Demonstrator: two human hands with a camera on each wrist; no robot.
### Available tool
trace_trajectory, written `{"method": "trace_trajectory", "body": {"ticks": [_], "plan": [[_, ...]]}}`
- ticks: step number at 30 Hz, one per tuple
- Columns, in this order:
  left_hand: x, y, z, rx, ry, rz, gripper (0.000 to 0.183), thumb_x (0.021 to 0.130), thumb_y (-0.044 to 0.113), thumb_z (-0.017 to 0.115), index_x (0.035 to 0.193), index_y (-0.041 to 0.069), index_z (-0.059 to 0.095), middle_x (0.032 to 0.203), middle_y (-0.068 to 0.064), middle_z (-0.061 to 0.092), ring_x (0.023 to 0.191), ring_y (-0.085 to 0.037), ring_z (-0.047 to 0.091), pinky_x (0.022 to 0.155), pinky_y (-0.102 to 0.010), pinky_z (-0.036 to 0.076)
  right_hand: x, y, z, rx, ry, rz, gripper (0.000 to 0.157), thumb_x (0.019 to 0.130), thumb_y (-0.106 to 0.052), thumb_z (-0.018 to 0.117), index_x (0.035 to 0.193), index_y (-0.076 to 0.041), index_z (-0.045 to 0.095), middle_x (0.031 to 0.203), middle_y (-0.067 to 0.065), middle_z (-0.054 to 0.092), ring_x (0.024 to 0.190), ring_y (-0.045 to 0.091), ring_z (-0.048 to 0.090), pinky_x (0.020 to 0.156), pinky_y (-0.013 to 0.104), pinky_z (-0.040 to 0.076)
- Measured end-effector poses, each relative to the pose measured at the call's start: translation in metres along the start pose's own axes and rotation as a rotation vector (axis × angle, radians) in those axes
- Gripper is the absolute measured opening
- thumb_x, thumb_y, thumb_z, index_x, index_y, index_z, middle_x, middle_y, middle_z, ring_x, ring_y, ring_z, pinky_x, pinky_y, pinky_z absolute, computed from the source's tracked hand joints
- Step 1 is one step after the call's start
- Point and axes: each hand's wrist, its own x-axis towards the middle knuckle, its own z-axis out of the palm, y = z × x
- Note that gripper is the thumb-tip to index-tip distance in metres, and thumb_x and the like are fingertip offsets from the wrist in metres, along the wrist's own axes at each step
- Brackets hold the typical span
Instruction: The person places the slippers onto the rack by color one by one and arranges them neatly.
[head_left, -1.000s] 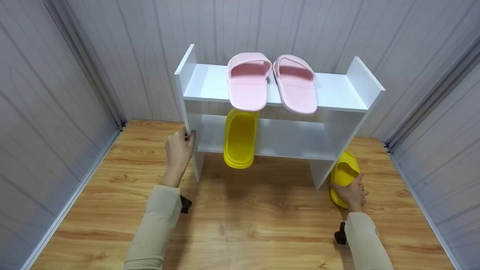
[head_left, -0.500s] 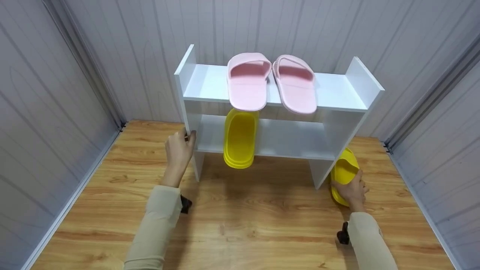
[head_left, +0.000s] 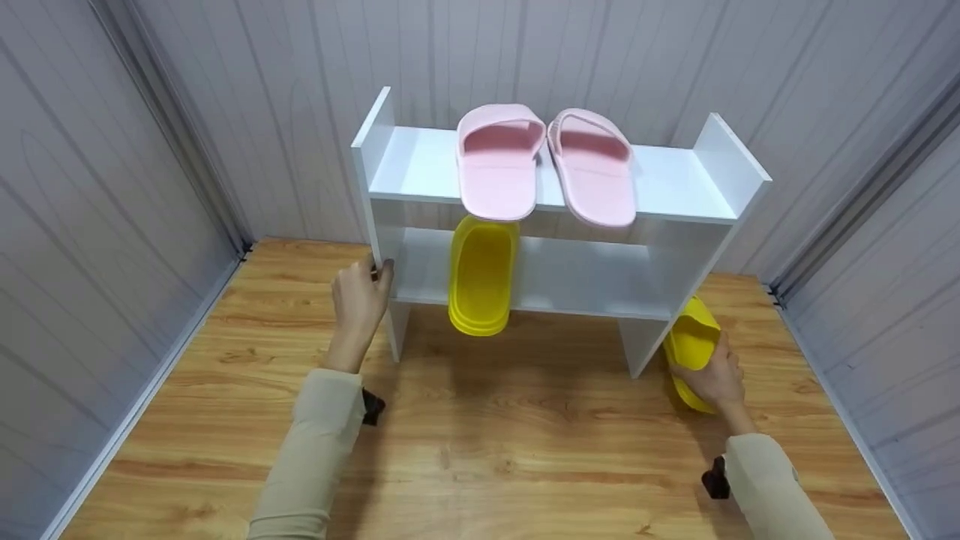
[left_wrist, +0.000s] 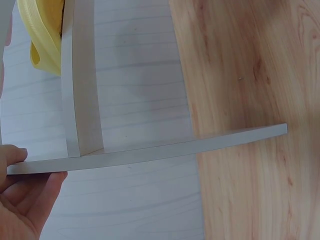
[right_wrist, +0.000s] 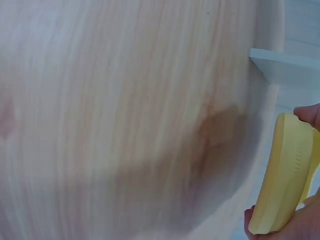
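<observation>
My left hand (head_left: 360, 300) grips the front edge of the left side panel of a white shoe rack (head_left: 585, 277); in the left wrist view the thumb and fingers pinch that panel (left_wrist: 150, 152) from both sides. To the right of the rack, my right hand (head_left: 712, 375) holds a yellow slipper (head_left: 691, 341) by its sides, toe pointing to the back wall. The right wrist view shows the sole edge of this slipper (right_wrist: 282, 175) between thumb and fingers, over the floor. A matching yellow slipper (head_left: 480, 281) lies on the middle shelf, left part, its heel jutting past the front edge.
On the top shelf sit a pink slipper (head_left: 499, 169) and its mate (head_left: 596, 172), side by side, heels forward. Pale panelled walls stand behind and at both sides. The rack stands on a wood-patterned floor (head_left: 480, 450).
My right hand has lifted slightly with the yellow slipper, and the right forearm has swung outward to the right. The left hand keeps its grip on the rack.
</observation>
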Motion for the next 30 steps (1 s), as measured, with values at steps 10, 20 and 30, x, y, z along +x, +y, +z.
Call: {"method": "trace_trajectory", "body": {"ticks": [10,20,30], "plan": [[0.0,0.0,0.001,0.002,0.0,-0.001,0.021,0.083,0.009,0.059,0.086,-0.011,0.064,0.081,-0.025,0.062,0.071,-0.033,0.062,0.059,-0.042,0.05,-0.013,-0.008,-0.023,-0.049,-0.071,-0.091,0.107,0.073,-0.034,0.068,0.137,0.002,-0.01,0.125,0.043,0.017,0.107,0.056,0.025,0.082,0.065,0.024],[0.0,0.001,-0.001,-0.004,-0.004,0.0,0.022,0.083,0.009,0.058,0.088,-0.012,0.063,0.082,-0.026,0.062,0.072,-0.034,0.062,0.059,-0.042,0.05,-0.026,-0.013,-0.048,-0.101,-0.209,-0.136,0.103,0.075,-0.035,0.065,0.136,0.007,-0.006,0.124,0.044,0.016,0.105,0.055,0.029,0.081,0.064,0.027],[0.0,0.002,-0.001,-0.006,-0.007,-0.009,0.022,0.084,0.009,0.057,0.09,-0.012,0.063,0.082,-0.024,0.063,0.072,-0.033,0.062,0.058,-0.041,0.05,-0.038,-0.015,-0.069,-0.108,-0.261,-0.243,0.097,0.073,-0.027,0.068,0.135,0.009,0.003,0.107,0.035,0.039,0.084,0.037,0.045,0.065,0.043,0.039]]}}
